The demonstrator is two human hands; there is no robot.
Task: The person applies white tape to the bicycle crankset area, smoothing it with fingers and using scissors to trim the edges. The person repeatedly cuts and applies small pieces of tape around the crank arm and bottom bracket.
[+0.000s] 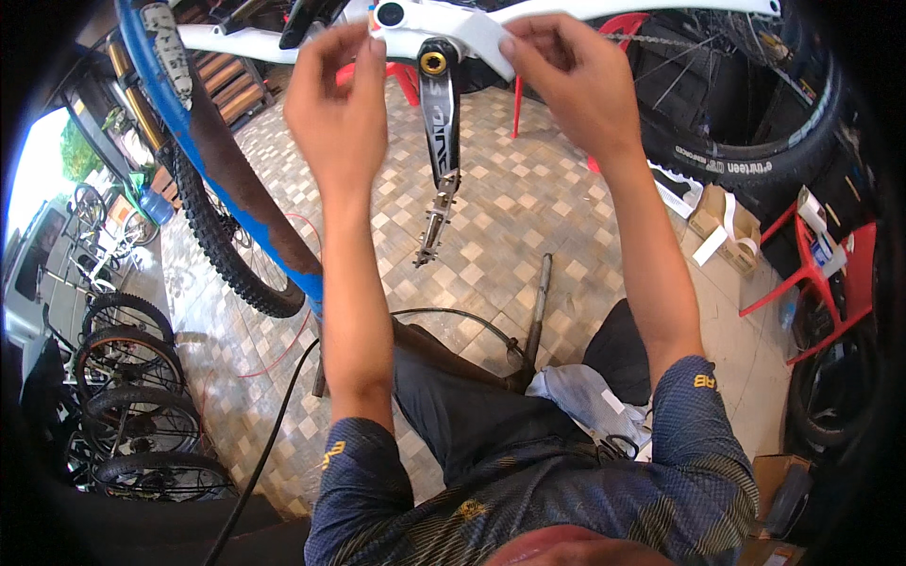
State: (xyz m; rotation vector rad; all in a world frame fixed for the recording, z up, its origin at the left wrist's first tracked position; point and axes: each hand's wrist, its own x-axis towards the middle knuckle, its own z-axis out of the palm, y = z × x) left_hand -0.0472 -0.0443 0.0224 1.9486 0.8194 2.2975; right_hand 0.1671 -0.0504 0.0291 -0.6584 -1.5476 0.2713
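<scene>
Both hands raised to the white frame, arms bare below short sleeves.

Right hand: thumb and fingers pinch the right edge of a small white piece. Location of piece: in front of the frame, just right of the crank's upper end, tilted, its lower corner pointing down and right. Whether it touches the frame: cannot tell.

Left hand: thumb and fingertips drawn together beside the round dark pivot on the frame. Whether anything is clasped between them: cannot tell; fingers slightly blurred.

Between the hands, the black crank hangs down from a gold-coloured bolt, with a metal pedal at its lower end, above the tiled floor.

To the left, a blue tube, partly brown, slants down past a knobbly tyre. Along the floor's left edge, a row of wheels.

Near the floor's right edge: an open carton with white strips, then a red chair farther right. Closer to the person, a grey rod rises near a grey cloth.
</scene>
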